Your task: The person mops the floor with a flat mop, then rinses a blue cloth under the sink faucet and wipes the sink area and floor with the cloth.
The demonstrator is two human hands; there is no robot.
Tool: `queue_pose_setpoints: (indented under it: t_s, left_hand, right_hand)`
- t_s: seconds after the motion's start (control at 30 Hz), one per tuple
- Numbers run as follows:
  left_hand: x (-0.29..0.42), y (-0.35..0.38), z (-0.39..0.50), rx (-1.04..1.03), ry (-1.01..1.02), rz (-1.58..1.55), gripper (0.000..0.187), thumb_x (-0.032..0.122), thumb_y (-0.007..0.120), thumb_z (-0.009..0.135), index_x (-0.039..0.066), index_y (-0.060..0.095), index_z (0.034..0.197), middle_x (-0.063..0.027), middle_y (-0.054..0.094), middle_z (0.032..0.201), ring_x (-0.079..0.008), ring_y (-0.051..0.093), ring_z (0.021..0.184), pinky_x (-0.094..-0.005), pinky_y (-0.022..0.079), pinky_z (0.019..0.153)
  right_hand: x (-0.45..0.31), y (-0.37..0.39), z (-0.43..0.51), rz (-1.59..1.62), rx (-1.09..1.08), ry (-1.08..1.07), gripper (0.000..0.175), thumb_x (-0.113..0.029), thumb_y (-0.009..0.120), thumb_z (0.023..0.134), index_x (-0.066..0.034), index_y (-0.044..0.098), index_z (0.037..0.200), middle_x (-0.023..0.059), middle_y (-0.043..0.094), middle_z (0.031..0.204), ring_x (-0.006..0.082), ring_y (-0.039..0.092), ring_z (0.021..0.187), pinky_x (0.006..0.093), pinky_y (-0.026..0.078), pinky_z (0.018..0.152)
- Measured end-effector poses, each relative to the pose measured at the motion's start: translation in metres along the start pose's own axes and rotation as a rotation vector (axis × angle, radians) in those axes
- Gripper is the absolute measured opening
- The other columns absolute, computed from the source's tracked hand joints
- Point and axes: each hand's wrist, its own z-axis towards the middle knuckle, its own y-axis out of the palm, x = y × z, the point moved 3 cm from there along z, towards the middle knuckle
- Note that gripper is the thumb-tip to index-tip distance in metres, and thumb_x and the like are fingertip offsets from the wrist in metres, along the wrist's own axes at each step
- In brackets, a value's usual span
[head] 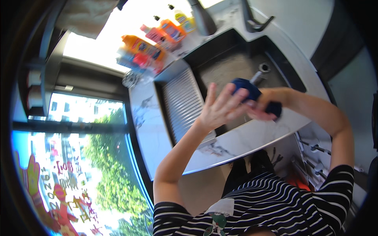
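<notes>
Over the near edge of a dark sink (pixel 233 70), my left hand (pixel 224 106) is raised with its fingers spread against a dark blue cloth (pixel 246 88). My right hand (pixel 261 110) is bent round the same cloth, part of which hangs out past its fingers. Blur hides exactly how the fingers lie on the cloth. A ribbed metal drainboard (pixel 184 103) fills the left part of the sink, and a round drain fitting (pixel 263 68) lies beyond my hands.
Several bottles of cleaning liquid (pixel 172 29) stand along the back of the marble-patterned counter (pixel 147 118). A dark faucet (pixel 203 20) rises behind the sink. A clear glass object (pixel 130 78) sits at the counter's back left, near the window (pixel 112 165).
</notes>
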Motion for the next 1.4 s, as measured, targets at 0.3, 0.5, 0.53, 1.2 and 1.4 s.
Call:
queue_pose_setpoints:
  t_s: [0.3, 0.5, 0.53, 1.2, 1.4]
  left_hand:
    - [-0.035, -0.033, 0.046, 0.007, 0.486, -0.335, 0.025, 0.025, 0.066, 0.066, 0.015, 0.057, 0.087, -0.0033, 0.055, 0.084, -0.0179, 0.058, 0.073, -0.0234, 0.052, 0.056]
    - [-0.091, 0.014, 0.017, -0.603, 0.207, -0.123, 0.019, 0.017, 0.059, 0.076, 0.009, 0.054, 0.093, -0.0079, 0.059, 0.078, -0.0225, 0.066, 0.070, -0.0319, 0.053, 0.059]
    - [-0.096, 0.019, 0.014, -0.633, 0.153, -0.131, 0.019, 0.016, 0.059, 0.077, 0.008, 0.054, 0.093, -0.0098, 0.062, 0.080, -0.0248, 0.066, 0.072, -0.0340, 0.053, 0.061]
    - [-0.135, 0.011, 0.036, -0.945, -0.136, -0.240, 0.024, 0.014, 0.062, 0.069, 0.003, 0.071, 0.088, -0.0188, 0.068, 0.095, -0.0313, 0.066, 0.093, -0.0397, 0.053, 0.080]
    - [-0.141, 0.001, 0.049, -0.921, -0.116, -0.217, 0.031, 0.018, 0.063, 0.070, 0.004, 0.068, 0.097, -0.0199, 0.067, 0.097, -0.0319, 0.065, 0.094, -0.0385, 0.052, 0.084]
  right_hand:
    - [-0.006, 0.080, 0.055, -0.111, -0.302, 0.112, 0.015, -0.018, 0.067, 0.081, -0.0076, 0.058, 0.075, 0.0021, 0.054, 0.060, 0.0079, 0.048, 0.043, 0.0206, 0.037, 0.037]
    - [-0.049, 0.023, 0.080, -0.955, 0.886, -0.006, 0.024, -0.020, 0.068, 0.072, -0.0061, 0.055, 0.058, 0.0026, 0.054, 0.053, 0.0098, 0.049, 0.041, 0.0236, 0.039, 0.038]
    - [-0.052, 0.016, 0.085, -1.046, 1.012, 0.066, 0.024, -0.020, 0.068, 0.071, -0.0060, 0.054, 0.056, 0.0032, 0.054, 0.053, 0.0108, 0.050, 0.041, 0.0245, 0.040, 0.040]
    - [-0.080, 0.059, 0.112, -1.871, 1.553, 0.009, 0.029, -0.026, 0.064, 0.068, -0.0022, 0.070, 0.084, 0.0189, 0.068, 0.085, 0.0325, 0.068, 0.082, 0.0413, 0.054, 0.074]
    - [-0.085, 0.076, 0.106, -2.062, 1.620, -0.089, 0.030, -0.028, 0.064, 0.069, -0.0021, 0.069, 0.082, 0.0176, 0.069, 0.083, 0.0323, 0.068, 0.080, 0.0402, 0.054, 0.071]
